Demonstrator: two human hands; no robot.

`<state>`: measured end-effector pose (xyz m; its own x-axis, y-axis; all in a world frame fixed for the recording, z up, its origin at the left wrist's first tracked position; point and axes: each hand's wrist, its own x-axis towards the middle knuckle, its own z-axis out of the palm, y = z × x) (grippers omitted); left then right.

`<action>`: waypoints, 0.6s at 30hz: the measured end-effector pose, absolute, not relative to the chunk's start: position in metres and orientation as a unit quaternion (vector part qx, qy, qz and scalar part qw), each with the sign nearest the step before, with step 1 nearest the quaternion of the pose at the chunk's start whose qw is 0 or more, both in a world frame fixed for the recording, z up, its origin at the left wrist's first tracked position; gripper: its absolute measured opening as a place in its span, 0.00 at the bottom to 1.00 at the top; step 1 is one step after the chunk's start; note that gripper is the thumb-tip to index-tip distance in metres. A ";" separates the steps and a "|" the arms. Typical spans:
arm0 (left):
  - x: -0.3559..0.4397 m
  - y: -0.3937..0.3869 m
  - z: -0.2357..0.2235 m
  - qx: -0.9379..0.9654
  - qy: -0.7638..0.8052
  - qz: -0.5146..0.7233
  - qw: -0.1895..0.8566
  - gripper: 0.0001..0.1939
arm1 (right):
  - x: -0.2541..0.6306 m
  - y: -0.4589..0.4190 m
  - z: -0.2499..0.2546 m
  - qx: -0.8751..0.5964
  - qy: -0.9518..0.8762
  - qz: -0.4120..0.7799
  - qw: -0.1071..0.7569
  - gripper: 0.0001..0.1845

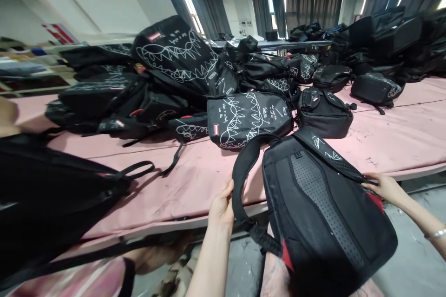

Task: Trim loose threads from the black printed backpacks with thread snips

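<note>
A black backpack [324, 222] leans at the near edge of the pink table, its padded back panel toward me. Red triangles show at its lower left corner and right side. My left hand [223, 202] is closed around the backpack's left shoulder strap [243, 171], which curves out in a loop. At the right side, my right hand [382, 187] pinches the other shoulder strap [334, 155], which bears white scribbled print. Just behind lies a black backpack with white looping lines [251, 118] and a small red label, beside a smaller black bag [325, 113].
Black bags [174, 55] are piled on the pink table [404, 134], with a larger heap [390, 37] at the back right. Close on the left, another person's arm [9, 116] is beside a large black bag [52, 195]. Loose straps [174, 160] trail across the cloth.
</note>
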<state>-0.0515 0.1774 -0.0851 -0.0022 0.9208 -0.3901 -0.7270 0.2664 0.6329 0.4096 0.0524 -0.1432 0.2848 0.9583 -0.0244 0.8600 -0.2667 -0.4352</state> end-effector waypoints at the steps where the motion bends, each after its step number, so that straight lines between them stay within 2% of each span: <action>1: -0.051 0.174 -0.083 0.139 0.396 0.589 0.691 0.15 | 0.411 0.054 -0.139 -0.771 -0.582 0.182 0.183 0.22; 4: -0.047 0.156 -0.083 0.234 0.434 0.527 0.692 0.13 | 0.413 0.056 -0.124 -0.725 -0.579 0.296 0.228 0.21; 9: -0.031 0.105 -0.115 0.441 0.493 0.357 0.659 0.27 | 0.411 0.050 -0.095 -0.680 -0.529 0.397 0.316 0.25; 11: -0.026 0.087 -0.136 0.535 0.520 0.331 0.578 0.30 | 0.408 0.048 -0.080 -0.680 -0.509 0.397 0.347 0.25; 14: -0.027 0.070 -0.160 0.659 0.537 0.328 0.411 0.27 | 0.403 0.046 -0.053 -0.679 -0.492 0.401 0.369 0.25; 18: -0.041 0.068 -0.151 0.753 0.529 0.312 0.237 0.25 | 0.389 0.042 -0.026 -0.644 -0.506 0.470 0.330 0.24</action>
